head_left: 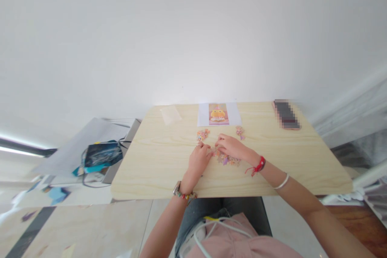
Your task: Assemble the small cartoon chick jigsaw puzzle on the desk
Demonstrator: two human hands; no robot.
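A loose heap of small jigsaw puzzle pieces (227, 160) in orange, purple and pale tones lies near the middle of the table. Over its upper left side my right hand (231, 146) is bent down, its fingers drawn together among the pieces. My left hand (200, 157) rests at the heap's left side with fingers curled in, close to my right fingertips. What either hand pinches is too small to make out. Just beyond my left hand sits a smaller cluster of pieces (202, 134). Another small cluster (240, 132) lies beyond my right hand.
A sheet with a printed yellow cartoon picture (219, 114) lies at the table's back, against the wall. A clear plastic bag (171, 115) is at the back left, a phone (286, 115) at the back right. Left of the table (151, 169) stands a dark bag (102, 155).
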